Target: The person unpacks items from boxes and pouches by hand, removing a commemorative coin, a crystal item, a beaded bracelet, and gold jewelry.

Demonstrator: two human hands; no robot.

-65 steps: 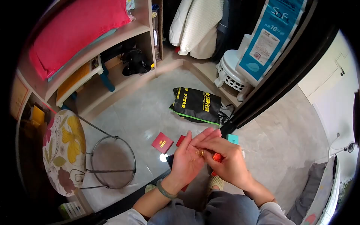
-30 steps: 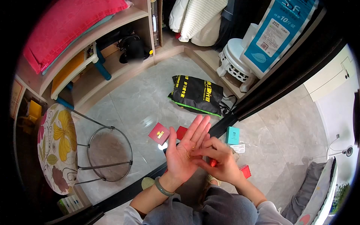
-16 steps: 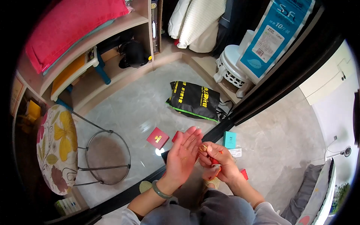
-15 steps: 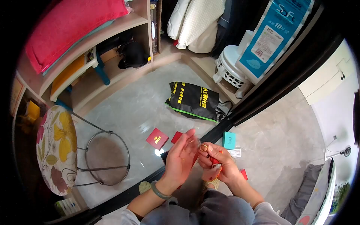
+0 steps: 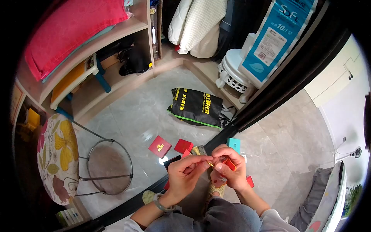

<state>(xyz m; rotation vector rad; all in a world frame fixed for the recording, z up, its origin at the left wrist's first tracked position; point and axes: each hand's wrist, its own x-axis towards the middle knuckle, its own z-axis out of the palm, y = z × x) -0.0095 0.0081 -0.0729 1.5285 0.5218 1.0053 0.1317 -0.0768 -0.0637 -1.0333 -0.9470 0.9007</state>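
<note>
My left hand (image 5: 186, 172), with a pale green bangle on its wrist, is closed in a pinch. Between its thumb and fingertips is a small gold ring (image 5: 210, 164), seen nearly edge-on. Fingertips of my right hand (image 5: 233, 170) meet the left ones beside the ring. That right hand is closed around a small red packet (image 5: 230, 164), partly hidden by the fingers. Below the hands on the floor lie a dark red box (image 5: 160, 146), a red box (image 5: 183, 145) and a teal box (image 5: 233, 144).
A black bag with yellow print (image 5: 197, 107) lies on the floor ahead. To the left stands a floral stool (image 5: 60, 158) beside shelving. A dark floor track (image 5: 222, 141) crosses diagonally. A white stool (image 5: 234, 71) and blue package (image 5: 266, 46) stand at the back right.
My left hand has gone from open, with fingers stretched, to a pinch on the gold ring, which my right hand held before. The hands have come together slightly lower.
</note>
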